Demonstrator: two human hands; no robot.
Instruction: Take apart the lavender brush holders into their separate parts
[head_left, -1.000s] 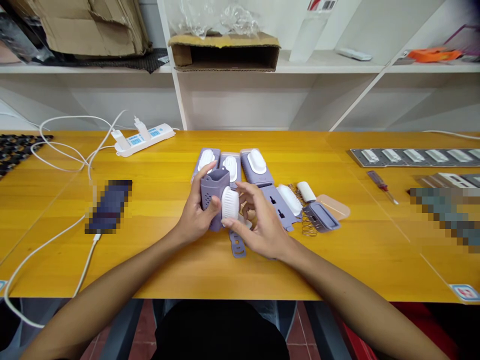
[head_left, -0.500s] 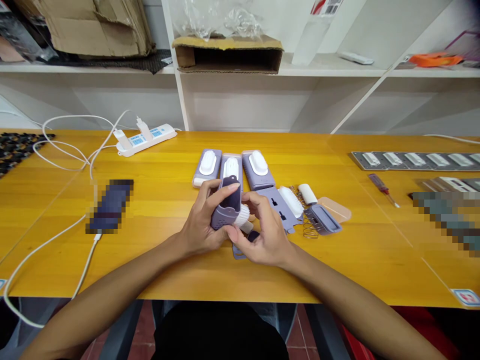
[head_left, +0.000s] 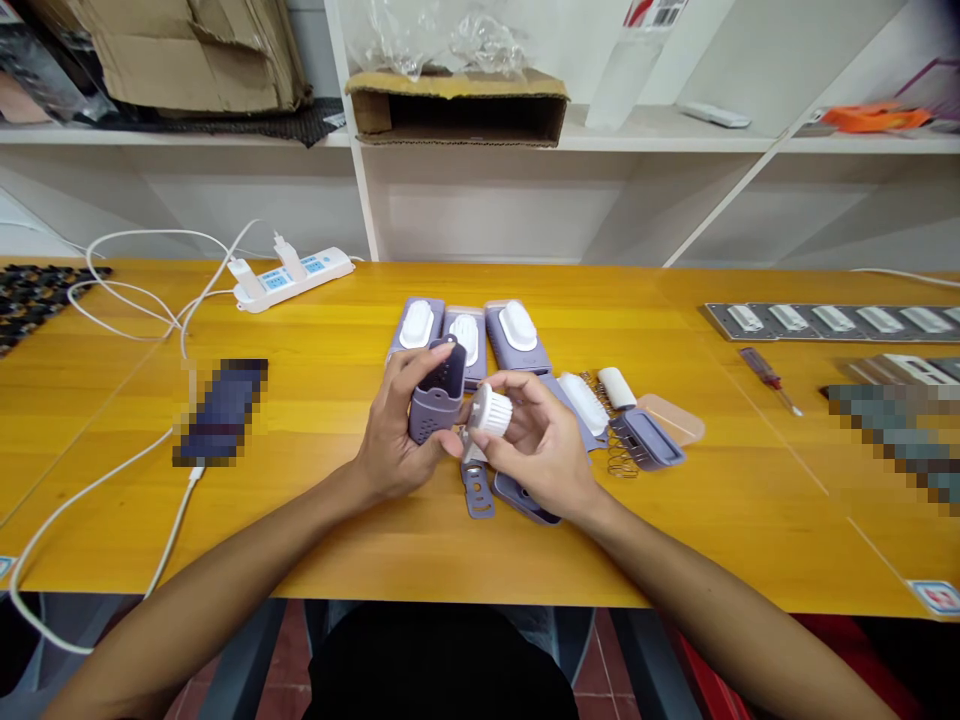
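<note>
My left hand [head_left: 401, 430] is closed around a purple-grey plastic housing [head_left: 437, 405], hollow, with small holes near its lower end. Between the thumb and fingers of my right hand [head_left: 544, 445] is a white ribbed knob [head_left: 493, 410], just right of the housing and apart from it. Below my hands lie a flat slotted purple piece [head_left: 478, 492] and a purple shell [head_left: 525, 500], partly hidden by my right hand. Behind them stand purple units with white oval tops, a left one [head_left: 417, 325], a middle one [head_left: 463, 342] and a right one [head_left: 517, 335].
Right of my hands lie a white oval part [head_left: 583, 405], a white cylinder [head_left: 616, 388], metal springs [head_left: 622, 460], a purple frame [head_left: 651, 438] and a translucent lid [head_left: 679, 420]. A screwdriver [head_left: 769, 378] lies farther right. At left are a cabled phone [head_left: 221, 412] and a power strip [head_left: 296, 280].
The white knob has come away from the housing and moved slightly right in my right hand. My left hand has shifted a little left with the housing, uncovering the pieces below.
</note>
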